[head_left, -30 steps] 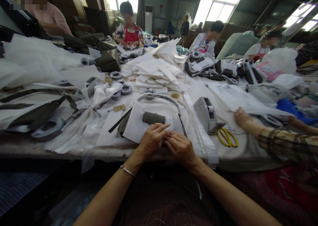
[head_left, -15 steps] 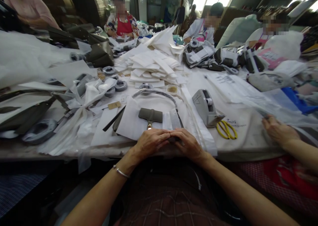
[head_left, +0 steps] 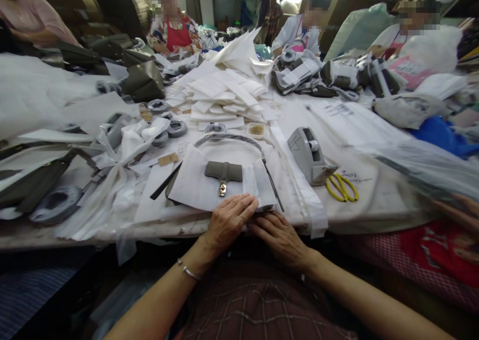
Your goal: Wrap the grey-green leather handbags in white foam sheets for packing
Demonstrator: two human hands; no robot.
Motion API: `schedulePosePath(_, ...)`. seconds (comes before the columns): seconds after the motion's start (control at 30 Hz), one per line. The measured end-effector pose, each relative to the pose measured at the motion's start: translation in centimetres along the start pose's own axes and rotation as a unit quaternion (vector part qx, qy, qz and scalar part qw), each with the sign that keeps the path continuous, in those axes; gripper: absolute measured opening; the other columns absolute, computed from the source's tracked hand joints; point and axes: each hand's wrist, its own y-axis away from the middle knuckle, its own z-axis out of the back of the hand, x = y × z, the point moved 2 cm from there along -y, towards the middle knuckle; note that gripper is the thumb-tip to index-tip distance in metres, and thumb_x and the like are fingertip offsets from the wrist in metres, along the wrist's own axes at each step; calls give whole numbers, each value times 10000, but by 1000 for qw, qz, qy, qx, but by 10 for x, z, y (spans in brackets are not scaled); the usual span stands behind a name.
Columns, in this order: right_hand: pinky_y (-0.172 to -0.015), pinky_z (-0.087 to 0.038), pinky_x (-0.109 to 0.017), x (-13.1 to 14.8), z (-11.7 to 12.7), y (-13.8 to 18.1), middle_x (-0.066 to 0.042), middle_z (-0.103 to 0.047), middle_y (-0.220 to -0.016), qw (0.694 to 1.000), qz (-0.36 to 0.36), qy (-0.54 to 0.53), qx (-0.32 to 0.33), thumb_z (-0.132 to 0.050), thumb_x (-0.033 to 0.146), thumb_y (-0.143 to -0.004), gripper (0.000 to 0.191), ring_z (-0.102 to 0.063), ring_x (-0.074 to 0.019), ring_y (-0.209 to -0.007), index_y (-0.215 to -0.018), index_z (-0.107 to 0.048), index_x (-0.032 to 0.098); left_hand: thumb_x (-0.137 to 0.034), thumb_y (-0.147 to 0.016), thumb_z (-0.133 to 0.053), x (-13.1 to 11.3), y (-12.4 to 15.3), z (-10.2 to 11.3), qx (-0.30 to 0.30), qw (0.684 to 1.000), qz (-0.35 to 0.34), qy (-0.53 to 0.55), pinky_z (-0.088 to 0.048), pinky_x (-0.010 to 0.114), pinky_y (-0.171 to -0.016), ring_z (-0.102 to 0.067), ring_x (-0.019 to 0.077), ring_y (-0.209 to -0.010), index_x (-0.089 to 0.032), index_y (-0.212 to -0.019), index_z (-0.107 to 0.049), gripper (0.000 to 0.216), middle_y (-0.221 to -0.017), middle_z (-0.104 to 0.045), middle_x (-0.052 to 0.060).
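A grey-green handbag lies in front of me, its body covered by white tissue paper. Its flap tab and gold clasp show through a gap in the paper. The wrapped handle arches away from me. My left hand rests on the paper at the bag's lower edge, fingers stretched out side by side. Just right of it and lower, my right hand lies against the bag's near edge and the table edge with fingers extended. No object shows in either hand.
A tape dispenser and yellow-handled scissors lie to the right. Behind the bag are a small dish and a white paper pile. Other bags crowd the left. A co-worker's hand is at the right edge.
My left hand has moved onto the papered front of the bag. My right hand has dropped lower, and the clasp shows more fully. The co-worker's hand at right has drawn away.
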Motion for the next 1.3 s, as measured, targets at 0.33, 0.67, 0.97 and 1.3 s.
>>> schedulePosePath(0.33, -896, -456, -388, -4, -5, -16, -42, -736, -975, 996, -32, -30, -78, -460, 140, -982, 251, -634, -207, -964, -1082, -677, 218, -167, -966, -497, 1, -4, -8, 6, 1000, 21, -21, -500, 351, -1026, -603, 200, -1206, -204, -1310, -575, 355, -1258, -671, 79)
schedulePosePath(0.67, -680, -434, -337, -1, 14, -31, -26, -661, -723, 993, -24, -107, -49, -454, 101, -942, 244, -573, -176, -669, -914, -677, 195, -187, -995, -472, 5, -10, -15, -12, 999, 26, -23, -462, 334, -1012, -604, 189, -1185, -211, -1241, -603, 279, -1227, -686, 54)
schedulePosePath(0.97, -755, -448, -330, -18, 48, -63, -45, -730, -890, 993, -58, -93, -46, -492, 100, -931, 278, -640, -182, -790, -1100, -684, 210, -184, -934, -569, 2, -11, -3, 22, 998, 56, 5, -482, 359, -894, -625, 217, -1031, -207, -1164, -612, 234, -1123, -681, 55)
schedulePosePath(1.3, -622, -408, -247, -91, 31, -120, 13, -681, -708, 927, -298, -199, 108, -652, 259, -873, 168, -612, -145, -681, -730, -726, 209, -234, -893, -611, -2, -34, -1, -36, 968, 249, 9, -497, 338, -733, -636, 199, -772, -187, -1045, -588, 161, -834, -683, 9)
